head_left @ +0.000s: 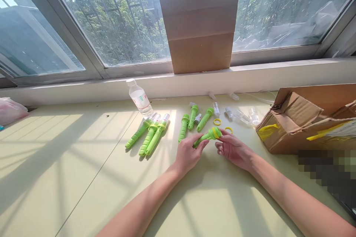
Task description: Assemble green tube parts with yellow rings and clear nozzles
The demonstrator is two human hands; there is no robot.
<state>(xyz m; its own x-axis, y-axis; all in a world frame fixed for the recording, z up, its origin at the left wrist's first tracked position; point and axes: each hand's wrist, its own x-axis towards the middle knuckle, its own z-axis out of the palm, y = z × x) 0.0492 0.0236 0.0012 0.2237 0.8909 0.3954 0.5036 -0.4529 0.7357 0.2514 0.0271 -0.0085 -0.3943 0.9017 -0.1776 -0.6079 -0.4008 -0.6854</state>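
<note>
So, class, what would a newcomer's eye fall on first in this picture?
Probably the bright green tube just right of centre, gripped by the left hand, the right hand at its yellow-banded end. Next, perhaps, the three clear-topped green tubes lying together to its left, near the water bottle. The tall cardboard sheet at the window also stands out.

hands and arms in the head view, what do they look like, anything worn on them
The left hand and right hand are both bare, with no gloves. The left forearm and right forearm are bare too: no sleeve, watch or bracelet shows as far as the picture reaches. No clear markings can be seen.
</note>
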